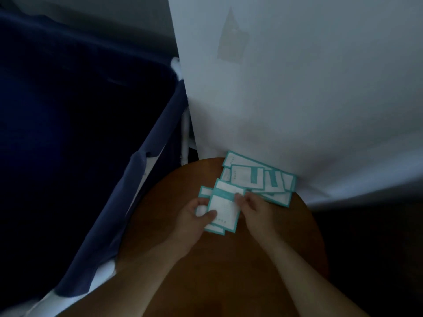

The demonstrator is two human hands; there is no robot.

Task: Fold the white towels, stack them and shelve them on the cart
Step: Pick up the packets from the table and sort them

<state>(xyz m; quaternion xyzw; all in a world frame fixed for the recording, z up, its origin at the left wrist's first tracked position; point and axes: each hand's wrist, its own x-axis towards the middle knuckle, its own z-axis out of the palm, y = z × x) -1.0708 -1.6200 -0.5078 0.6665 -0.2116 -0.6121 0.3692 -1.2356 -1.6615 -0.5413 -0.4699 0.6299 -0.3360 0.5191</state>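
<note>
Several flat white packets with teal borders lie on a round brown table [229,266]. My left hand [194,216] holds a small stack of these packets [223,211], thumb on top of the front one. My right hand [254,208] pinches the upper right edge of the same stack. More loose packets [258,178] lie spread out on the table just beyond my hands, against a white wall. No white towel or cart shows in this dim, blurred view.
A white wall [297,88] rises behind the table. To the left stands a dark navy fabric bin [128,202] with a white frame, its inside very dark. The floor at the right is dark.
</note>
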